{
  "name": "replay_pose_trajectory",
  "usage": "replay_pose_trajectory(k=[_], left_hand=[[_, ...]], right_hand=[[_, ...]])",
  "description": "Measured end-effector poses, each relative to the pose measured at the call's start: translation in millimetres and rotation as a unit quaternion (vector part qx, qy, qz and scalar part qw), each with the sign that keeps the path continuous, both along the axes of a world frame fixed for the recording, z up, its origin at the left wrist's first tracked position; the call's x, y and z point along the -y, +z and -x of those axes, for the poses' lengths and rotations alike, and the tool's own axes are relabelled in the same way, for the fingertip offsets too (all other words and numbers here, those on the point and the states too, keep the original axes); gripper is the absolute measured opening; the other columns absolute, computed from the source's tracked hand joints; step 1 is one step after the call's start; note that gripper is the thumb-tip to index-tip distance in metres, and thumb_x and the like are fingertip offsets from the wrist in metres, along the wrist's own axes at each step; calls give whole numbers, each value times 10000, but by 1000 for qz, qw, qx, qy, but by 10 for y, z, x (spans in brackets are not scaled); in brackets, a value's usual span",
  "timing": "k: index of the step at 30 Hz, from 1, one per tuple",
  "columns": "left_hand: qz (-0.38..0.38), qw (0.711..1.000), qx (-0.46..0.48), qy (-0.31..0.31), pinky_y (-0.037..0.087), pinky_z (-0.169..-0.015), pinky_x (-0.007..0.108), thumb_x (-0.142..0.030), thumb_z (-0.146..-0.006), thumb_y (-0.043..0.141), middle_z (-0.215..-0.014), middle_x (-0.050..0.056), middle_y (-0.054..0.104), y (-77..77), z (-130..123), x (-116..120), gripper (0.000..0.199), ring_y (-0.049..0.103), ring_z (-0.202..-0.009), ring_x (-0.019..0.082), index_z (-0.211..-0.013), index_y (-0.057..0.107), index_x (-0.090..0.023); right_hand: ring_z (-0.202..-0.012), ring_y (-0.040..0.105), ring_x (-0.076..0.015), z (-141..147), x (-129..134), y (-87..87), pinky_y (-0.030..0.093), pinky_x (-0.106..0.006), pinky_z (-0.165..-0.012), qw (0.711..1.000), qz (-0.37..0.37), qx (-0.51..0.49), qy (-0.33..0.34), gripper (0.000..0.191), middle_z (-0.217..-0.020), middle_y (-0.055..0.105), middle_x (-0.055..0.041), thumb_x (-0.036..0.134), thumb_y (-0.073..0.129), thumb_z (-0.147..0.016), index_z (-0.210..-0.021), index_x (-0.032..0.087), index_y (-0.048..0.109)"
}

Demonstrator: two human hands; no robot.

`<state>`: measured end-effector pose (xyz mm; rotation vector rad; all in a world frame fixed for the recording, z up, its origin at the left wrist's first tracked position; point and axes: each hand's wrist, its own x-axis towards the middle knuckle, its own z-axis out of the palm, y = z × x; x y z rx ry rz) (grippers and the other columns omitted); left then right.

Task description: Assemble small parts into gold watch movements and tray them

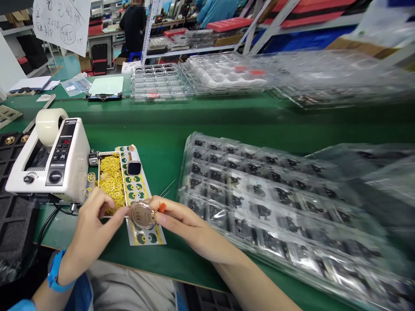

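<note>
A round metallic watch case (142, 215) with a shiny back and printed marks is pinched at its right edge by my right hand (175, 218). A small orange piece (162, 207) sticks up between the fingers of that hand. My left hand (94, 226) is at the watch case's left side, its thumb tip at the edge and its forefinger bent apart from the thumb. Under the hands lies a sticker sheet (136, 190) with green and yellow rings. A smaller square-faced watch (134, 167) rests on the sheet. Beside it, a tray holds yellow ring-shaped pieces (112, 181).
A white tape dispenser (69, 160) with a tape roll stands at left. Stacked clear plastic trays (259, 185) with dark parts cover the right side. More clear trays (158, 82) and a clipboard (105, 87) line the raised back ledge. A person (134, 28) is in the background.
</note>
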<state>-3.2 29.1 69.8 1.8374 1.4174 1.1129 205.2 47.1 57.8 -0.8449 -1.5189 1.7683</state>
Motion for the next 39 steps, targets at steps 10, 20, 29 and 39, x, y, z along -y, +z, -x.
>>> replay_pose_trajectory(k=[10, 20, 29, 39], left_hand=[[-45, 979, 141, -140, 527, -829, 336, -217, -843, 715, -1185, 80, 635, -102, -185, -19, 225, 617, -1062, 226, -1050, 758, -295], [8, 939, 244, -243, 494, -974, 414, -319, -700, 833, -1098, 110, 700, -191, -293, -85, 319, 650, -1076, 267, -962, 699, -196], [31, 988, 105, -111, 448, -1042, 313, -209, -929, 590, -1264, 52, 685, -276, 309, 324, 320, 613, -1194, 205, -1221, 667, -313], [-46, 951, 76, 295, 511, -627, 254, -366, -888, 593, -748, 49, 695, 102, 1344, 591, 246, 637, -688, 174, -782, 704, -174]], right_hand=[[-795, 528, -164, 50, 21, -62, 437, -297, -763, 998, 23, -63, 11, 455, -811, 552, -11, 653, 587, -849, -818, 200, 613], [-837, 635, -191, 188, 104, -216, 475, -336, -817, 980, 142, -136, 17, 475, -912, 686, -58, 621, 738, -732, -935, 194, 694], [-665, 579, -167, -37, -143, -47, 457, -278, -644, 990, 112, -71, -46, 483, -728, 621, -18, 653, 730, -692, -730, 209, 544], [-931, 640, -390, -282, -2120, 67, 413, -456, -735, 774, -155, 588, -179, 344, -1012, 624, -323, 153, 334, -928, -829, 67, 652]])
